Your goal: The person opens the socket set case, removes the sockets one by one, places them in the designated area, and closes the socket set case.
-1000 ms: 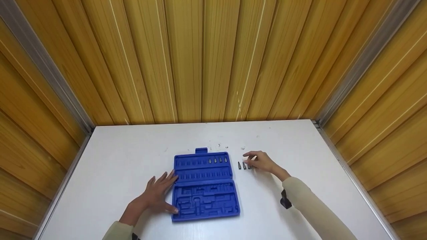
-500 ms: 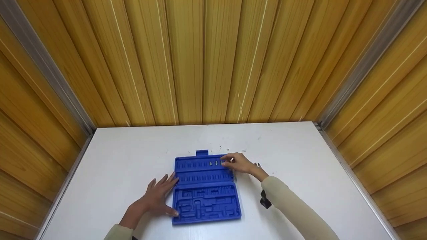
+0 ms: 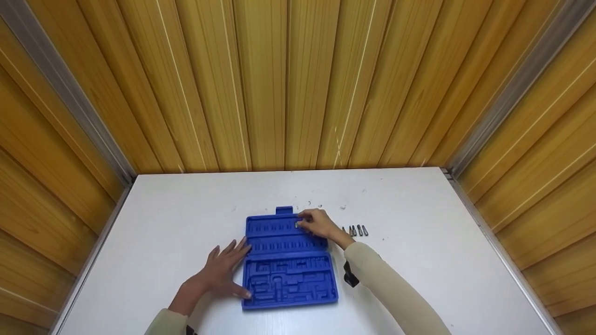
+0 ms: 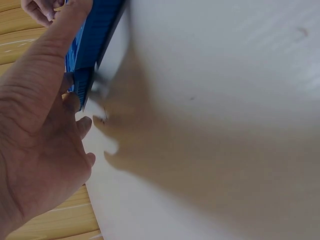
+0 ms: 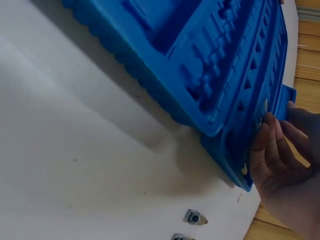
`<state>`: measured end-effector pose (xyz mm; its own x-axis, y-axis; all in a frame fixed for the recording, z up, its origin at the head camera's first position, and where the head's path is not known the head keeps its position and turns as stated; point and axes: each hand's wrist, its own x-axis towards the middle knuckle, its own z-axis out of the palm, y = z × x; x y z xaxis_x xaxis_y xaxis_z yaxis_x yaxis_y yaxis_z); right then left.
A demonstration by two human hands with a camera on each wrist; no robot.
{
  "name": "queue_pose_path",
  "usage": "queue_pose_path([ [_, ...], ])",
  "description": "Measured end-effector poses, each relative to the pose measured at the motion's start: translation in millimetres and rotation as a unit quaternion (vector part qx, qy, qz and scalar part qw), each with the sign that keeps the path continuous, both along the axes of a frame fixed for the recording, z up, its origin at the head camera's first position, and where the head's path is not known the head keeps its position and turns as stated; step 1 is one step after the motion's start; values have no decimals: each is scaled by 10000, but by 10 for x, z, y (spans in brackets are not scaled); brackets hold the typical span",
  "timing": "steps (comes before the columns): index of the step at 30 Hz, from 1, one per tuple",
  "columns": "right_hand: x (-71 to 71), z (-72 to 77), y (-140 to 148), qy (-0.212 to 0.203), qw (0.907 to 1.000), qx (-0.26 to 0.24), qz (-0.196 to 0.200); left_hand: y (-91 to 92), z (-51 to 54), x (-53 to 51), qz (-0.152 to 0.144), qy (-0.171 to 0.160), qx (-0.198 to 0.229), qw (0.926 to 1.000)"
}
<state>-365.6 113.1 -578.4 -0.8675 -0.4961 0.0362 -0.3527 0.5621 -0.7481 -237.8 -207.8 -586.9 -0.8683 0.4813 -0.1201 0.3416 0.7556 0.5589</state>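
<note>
A blue plastic bit case [image 3: 288, 281] lies unfolded on the table, with many moulded slots. My left hand [image 3: 221, 272] rests along its left edge, fingers spread and thumb on the lower left corner; the left wrist view shows that hand [image 4: 45, 135] beside the case [image 4: 100, 35]. Over the upper right slots is my right hand [image 3: 319, 223], thumb and index finger curled towards a small screwdriver bit [image 3: 296, 224]. In the right wrist view the right hand's fingers [image 5: 260, 145] reach among bits in the case [image 5: 245, 170]. Whether they pinch one is hidden.
Several metal bits [image 3: 359, 230] lie in a row on the white table [image 3: 419, 260], right of the case. Dark specks mark the surface behind the case. Yellow wood-patterned panels [image 3: 298, 93] enclose the back and sides.
My right hand has moved left, from the loose bits on the table to the case's upper row, then slightly further left along it. The left hand stays on the case edge.
</note>
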Motion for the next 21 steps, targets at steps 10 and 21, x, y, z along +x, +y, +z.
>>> queue_pose_path([
  [10, 19, -79, -113, 490, 9950, 437, -758, -5, -3, -24, -53, -42, 134, 9999],
  [21, 25, -37, -151, 255, 9906, 1070, -810, -7, 9, -8, -52, -47, 83, 9999],
])
